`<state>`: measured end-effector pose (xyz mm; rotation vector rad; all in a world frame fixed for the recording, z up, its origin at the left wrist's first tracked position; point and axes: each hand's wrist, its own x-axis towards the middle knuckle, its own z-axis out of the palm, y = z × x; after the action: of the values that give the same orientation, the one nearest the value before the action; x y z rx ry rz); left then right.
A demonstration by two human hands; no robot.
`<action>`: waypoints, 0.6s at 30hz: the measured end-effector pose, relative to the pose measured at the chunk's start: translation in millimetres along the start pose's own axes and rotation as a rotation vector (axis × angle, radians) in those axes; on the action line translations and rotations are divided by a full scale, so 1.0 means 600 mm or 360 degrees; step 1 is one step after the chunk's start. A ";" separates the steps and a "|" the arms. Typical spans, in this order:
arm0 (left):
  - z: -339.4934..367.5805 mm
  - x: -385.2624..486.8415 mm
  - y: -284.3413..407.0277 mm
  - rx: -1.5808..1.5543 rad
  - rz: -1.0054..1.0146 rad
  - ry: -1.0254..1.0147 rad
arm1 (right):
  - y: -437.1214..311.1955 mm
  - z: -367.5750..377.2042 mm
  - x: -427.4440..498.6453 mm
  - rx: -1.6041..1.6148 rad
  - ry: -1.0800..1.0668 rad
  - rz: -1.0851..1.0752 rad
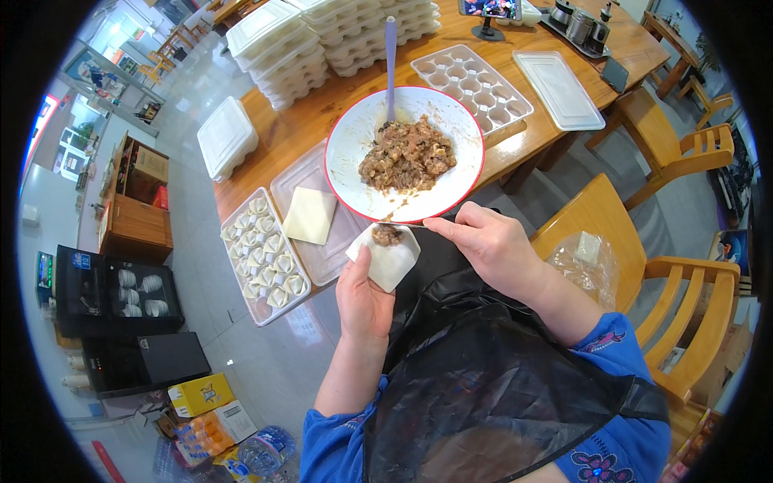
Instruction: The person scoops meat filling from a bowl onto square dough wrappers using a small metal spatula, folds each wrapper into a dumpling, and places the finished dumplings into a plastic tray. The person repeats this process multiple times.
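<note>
On the fingers of my left hand (366, 297) lies a square dough wrapper (389, 265), its thumb pressing one edge. A dab of minced filling (387, 235) sits near the wrapper's far edge. My right hand (492, 244) grips a thin utensil (413, 225), seen nearly edge-on, whose tip reaches the filling. Just beyond both hands, a white red-rimmed bowl (347, 181) holds a mound of minced filling (410, 154) and a spoon with a purple handle (391, 66). To the left, a stack of wrappers (310, 215) rests on a clear plastic lid (326, 265). Folded wontons (264, 253) fill most of a compartmented tray (261, 315).
Stacked lidded trays (275, 54) stand at the back of the wooden table (356, 90). An unfilled compartment tray (474, 87) and a lid (558, 90) lie right of the bowl. A phone on a stand (488, 30) is behind. Wooden chairs (604, 229) flank my right side.
</note>
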<state>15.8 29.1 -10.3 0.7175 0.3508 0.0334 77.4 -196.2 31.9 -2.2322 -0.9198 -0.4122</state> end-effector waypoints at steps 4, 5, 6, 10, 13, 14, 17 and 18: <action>0.003 -0.001 0.001 -0.0011 -0.0016 0.0031 | 0.000 0.001 0.005 0.0016 0.0002 0.0010; 0.002 -0.001 0.002 -0.0022 -0.0016 0.0023 | -0.001 0.000 0.006 0.0025 0.0003 0.0011; 0.000 -0.001 0.001 -0.0031 -0.0018 0.0013 | 0.000 0.002 0.007 0.0025 0.0016 0.0014; -0.001 0.000 0.000 -0.0045 -0.0011 0.0012 | 0.007 0.007 0.007 0.0021 0.0018 0.0034; -0.002 0.000 -0.001 -0.0046 0.0007 0.0041 | 0.021 0.009 0.009 -0.0118 -0.0036 0.0091; -0.001 -0.001 0.000 -0.0036 0.0002 0.0045 | 0.024 0.009 0.009 -0.0186 -0.0056 0.0117; 0.001 -0.001 0.001 -0.0026 -0.0010 0.0045 | 0.024 0.010 0.010 -0.0288 0.0051 0.0143; -0.001 0.000 -0.001 -0.0035 -0.0013 0.0044 | 0.020 0.007 0.010 -0.0178 0.0060 0.0115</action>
<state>15.4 29.2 -11.0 0.6944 0.3790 0.0396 90.1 -196.3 26.3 -2.3433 -0.8113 -0.4817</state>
